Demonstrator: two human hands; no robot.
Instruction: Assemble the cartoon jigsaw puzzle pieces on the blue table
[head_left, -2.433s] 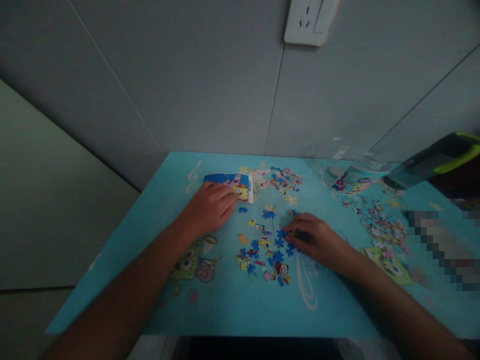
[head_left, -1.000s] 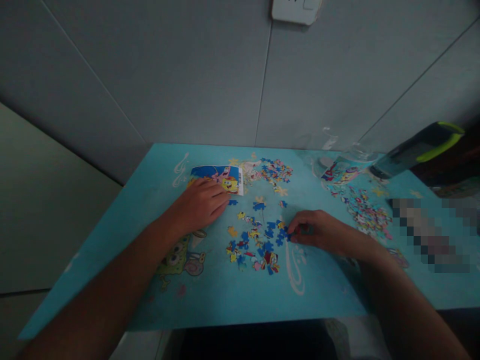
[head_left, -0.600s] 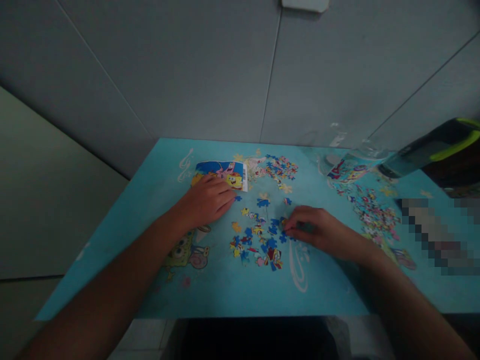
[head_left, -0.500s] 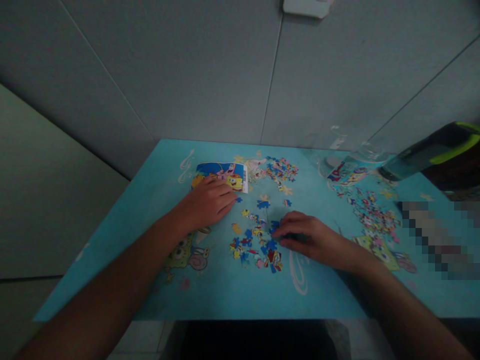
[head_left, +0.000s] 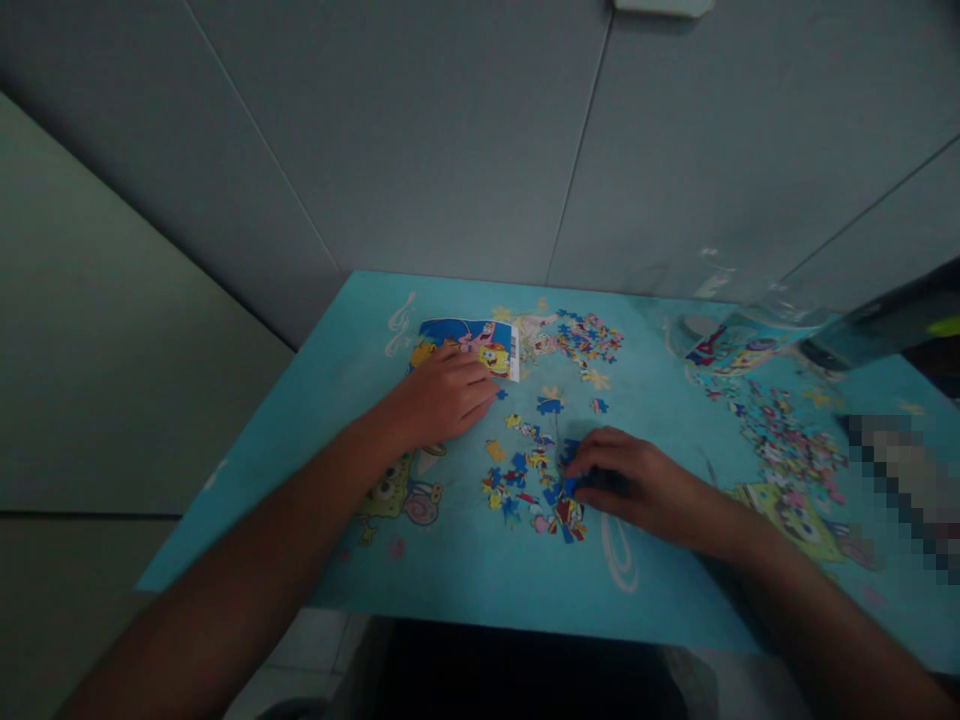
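My left hand [head_left: 442,400] lies flat, fingers out, on the near edge of a cartoon picture card [head_left: 469,343]. My right hand [head_left: 626,480] rests with fingers curled at the right side of a loose cluster of small puzzle pieces [head_left: 529,480], its fingertips on blue pieces; what it pinches is hidden. Single blue pieces [head_left: 550,406] lie just beyond the cluster. All of it sits on a turquoise cartoon-printed table [head_left: 465,570].
A second heap of pieces [head_left: 589,335] lies behind, a third [head_left: 784,440] to the right. A clear plastic container [head_left: 739,335] and a dark bottle with a green stripe [head_left: 892,325] lie at the far right. A grey wall backs the table.
My right hand has slid left and nearer along the cluster's right side. My left hand has stayed on the card. The view has shifted a little.
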